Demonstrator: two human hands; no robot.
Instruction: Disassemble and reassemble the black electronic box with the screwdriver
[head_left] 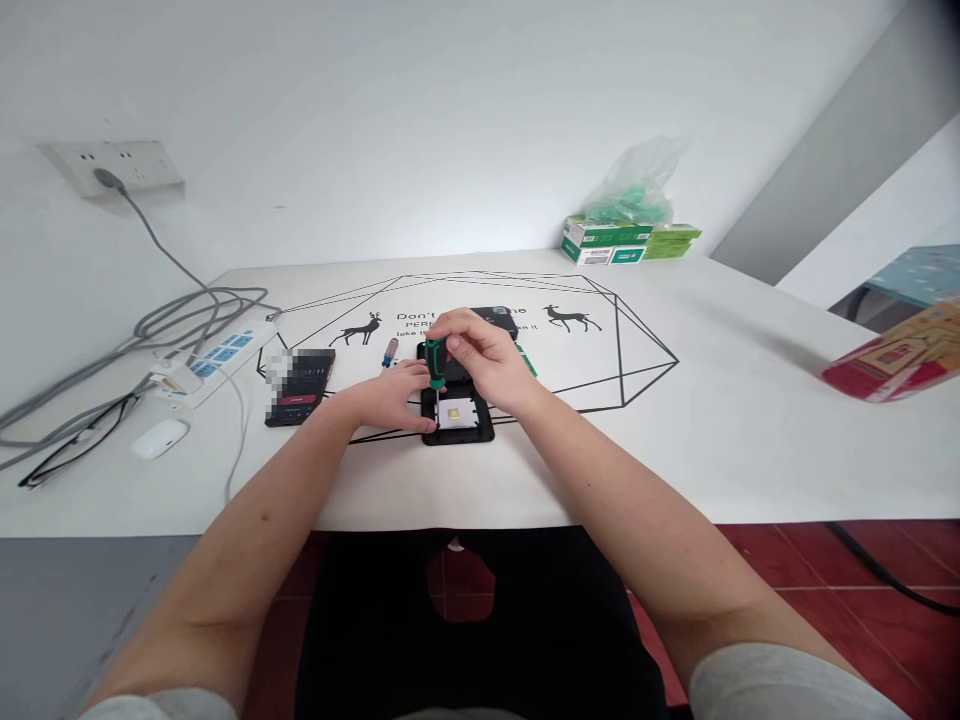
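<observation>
Holds green-and-black screwdriver (435,364) in right hand (484,358), fingers clamped round handle. Sets long axis near vertical, shaft down over left side of shallow black case (470,436) — just below right hand; cannot tell whether tip touches. Rests left hand (394,397) at case's left edge, thumb and fingers apart. Within case: smooth white panel (468,418), small gold square (454,413). Farther left — slim screwdriver (390,352), glossy blue-and-red handle.
</observation>
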